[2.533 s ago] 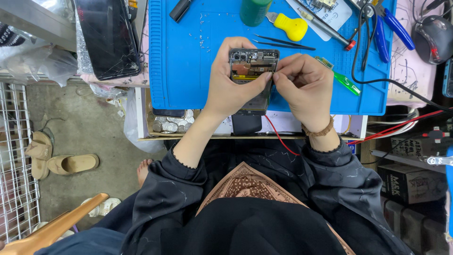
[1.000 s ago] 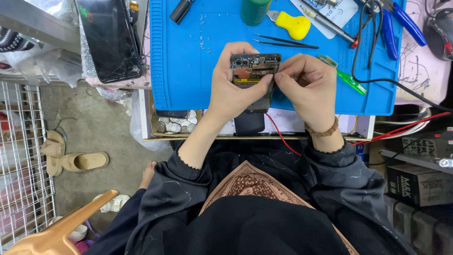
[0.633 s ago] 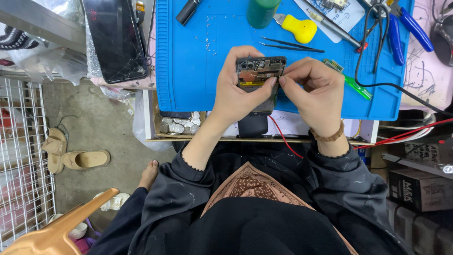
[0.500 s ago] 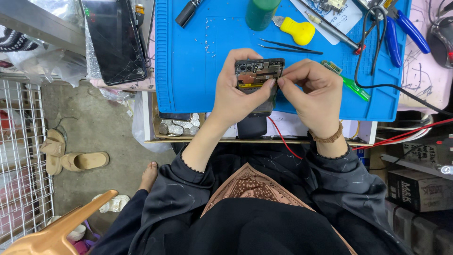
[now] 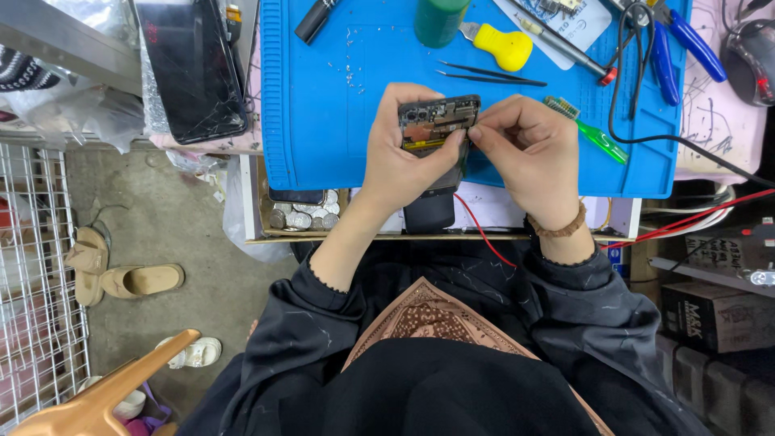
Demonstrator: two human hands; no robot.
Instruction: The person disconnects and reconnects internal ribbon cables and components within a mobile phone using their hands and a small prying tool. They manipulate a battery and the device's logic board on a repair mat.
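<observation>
My left hand grips an opened phone, its back off and its boards and a yellow strip showing. It is held above the near edge of a blue work mat. My right hand presses thumb and fingertips against the phone's right edge, pinched together there; whether something small sits between them is hidden. A beaded band circles my right wrist.
On the mat lie black tweezers, a yellow-handled tool, a green bottle, a green-handled tool, blue-handled pliers and black cable. A cracked phone screen lies left. Coins fill the open drawer. Sandals lie on the floor.
Both hands stay on the phone with the same grip. The view has drifted slightly; the hands and phone sit a little right of where they were.
</observation>
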